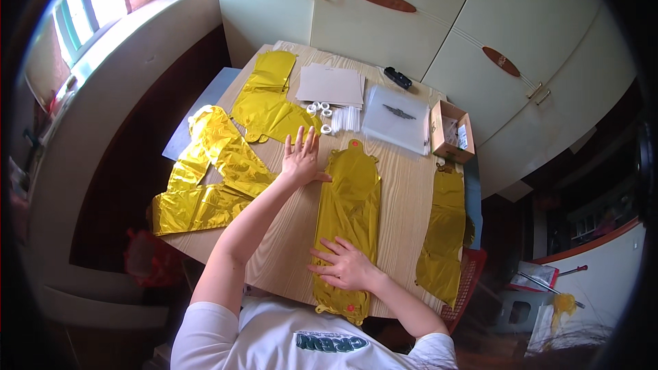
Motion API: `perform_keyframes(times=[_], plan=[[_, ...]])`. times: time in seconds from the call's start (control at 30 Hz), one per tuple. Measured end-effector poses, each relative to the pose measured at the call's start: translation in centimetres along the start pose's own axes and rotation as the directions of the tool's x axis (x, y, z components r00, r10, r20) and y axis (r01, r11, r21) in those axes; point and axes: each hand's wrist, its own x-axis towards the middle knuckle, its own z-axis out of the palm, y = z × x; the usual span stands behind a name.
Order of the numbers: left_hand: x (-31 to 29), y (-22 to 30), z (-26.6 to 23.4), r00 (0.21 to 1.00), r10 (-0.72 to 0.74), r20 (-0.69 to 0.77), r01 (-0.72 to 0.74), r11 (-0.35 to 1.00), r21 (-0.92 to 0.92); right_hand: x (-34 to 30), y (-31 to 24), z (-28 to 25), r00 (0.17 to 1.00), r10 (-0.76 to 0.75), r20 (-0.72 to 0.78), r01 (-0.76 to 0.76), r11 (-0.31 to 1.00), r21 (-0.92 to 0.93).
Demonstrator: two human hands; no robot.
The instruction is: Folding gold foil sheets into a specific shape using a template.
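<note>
Both hands lie spread flat on a gold foil balloon (348,209) at the wooden table's (288,233) near middle.
Right hand (346,265) pins its near end; left hand (301,159) rests by its far left edge. Smoothing probably goes best with even, outward strokes.

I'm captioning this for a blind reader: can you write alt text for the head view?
A person presses both flat hands, left hand and right hand, on a long gold foil balloon lying deflated on a wooden table. More gold foil balloons, white paper sheets and a small cardboard box lie around it.
</note>
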Motion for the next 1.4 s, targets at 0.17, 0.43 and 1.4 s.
perform_keyframes(times=[0.17, 0.43, 1.4], plan=[[1.6, -0.3, 0.2, 0.998, -0.051, -0.034, 0.05, 0.998, -0.027, 0.0, -0.1, -0.1, 0.999, 0.009, 0.038, -0.008, 0.999, -0.036], [4.6, -0.6, 0.5, 0.956, 0.05, -0.289, -0.056, 0.998, -0.012, -0.1, 0.0, -0.3, 0.998, 0.009, 0.068, -0.004, 0.997, -0.072], [19.2, -10.4, -3.1, 0.876, 0.4, -0.269, -0.306, 0.893, 0.33, -0.6, 0.7, 1.0, 0.983, 0.048, 0.178, -0.054, 0.998, 0.031]])
